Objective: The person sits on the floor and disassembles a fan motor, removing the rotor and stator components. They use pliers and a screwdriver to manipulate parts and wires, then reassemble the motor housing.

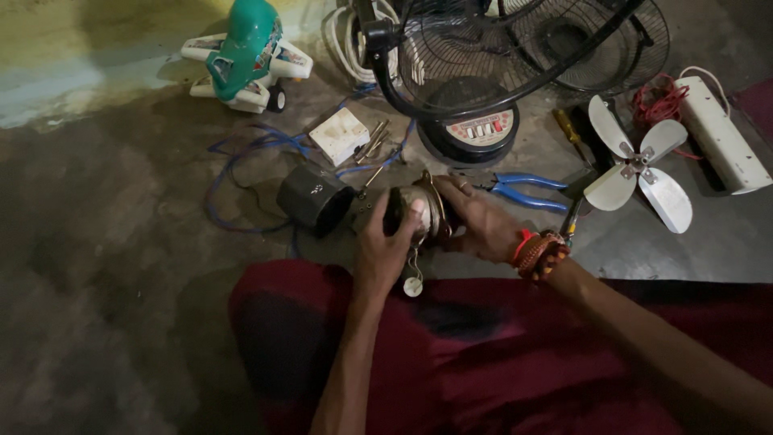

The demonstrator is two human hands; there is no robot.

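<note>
Fan motor point(419, 211) largely hidden between both hands point(386, 246).

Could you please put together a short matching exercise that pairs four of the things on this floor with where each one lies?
Things:
1. fan motor
2. blue-handled pliers
3. white fan blade
4. green and white toy

Places:
A. at the top left, by the wall
B. held between the left hand and the right hand
C. at the right, beside the white power strip
D. on the floor just beyond the right hand

Pairs: 1-B, 2-D, 3-C, 4-A
</note>
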